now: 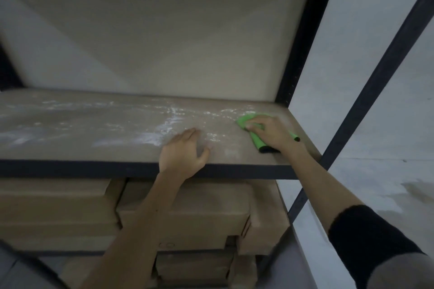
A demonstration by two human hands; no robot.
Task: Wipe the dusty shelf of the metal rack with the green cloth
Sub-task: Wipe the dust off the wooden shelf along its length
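Boxes [183, 216] sit half hidden under the shelf [94, 129]. Left hand [183, 155] rests flat and open. At 3 o'clock, right hand [270, 132] grips the green cloth [245, 121], covering most of it.

The single head-worn camera is looking forward and slightly down from close range at the metal rack's shelf [94, 129], near its right end. Its wide-angle lens is also taking in the cardboard boxes [183, 213] beneath and the wall [366, 77] at right.

Green cloth [246, 120], white-dusted tan shelf [94, 129]
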